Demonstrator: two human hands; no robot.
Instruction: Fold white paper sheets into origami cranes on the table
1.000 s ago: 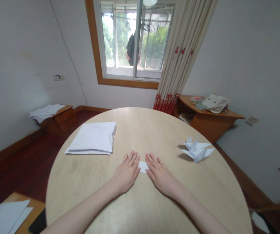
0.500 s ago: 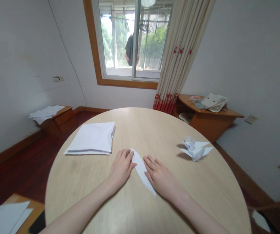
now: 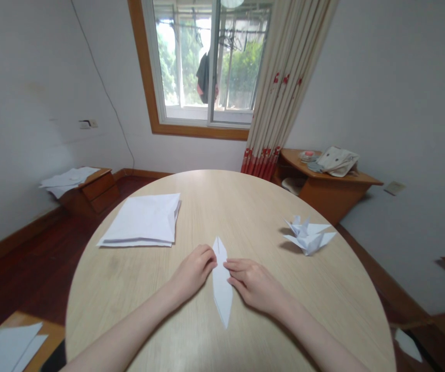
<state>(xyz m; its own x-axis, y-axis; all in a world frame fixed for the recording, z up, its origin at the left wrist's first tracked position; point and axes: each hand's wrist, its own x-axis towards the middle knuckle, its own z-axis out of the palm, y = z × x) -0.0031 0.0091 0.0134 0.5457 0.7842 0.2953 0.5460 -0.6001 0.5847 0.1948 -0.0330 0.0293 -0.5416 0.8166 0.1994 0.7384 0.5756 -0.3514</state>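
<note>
A narrow strip of folded white paper point(image 3: 223, 289), pointed at both ends, lies on the round table in front of me. A short slit shows at its far tip. My left hand point(image 3: 194, 267) has its fingers curled together at the paper's left edge, gripping it near the upper half. On the opposite edge my right hand point(image 3: 255, 283) holds the paper between bent fingers and thumb, with the thumb nearer to me. The fingertips partly hide both edges.
The round wooden table point(image 3: 153, 330) bears a stack of white paper point(image 3: 141, 219) at the left and folded paper cranes point(image 3: 308, 237) at the right. More paper sheets point(image 3: 8, 346) lie on a lower wooden surface at bottom left. A corner desk point(image 3: 331, 191) stands behind.
The folded paper has turned from a slant to nearly straight up and down, its near tip swinging left. Both hands have shifted with it, and the right fingers have bent in at its edge.
</note>
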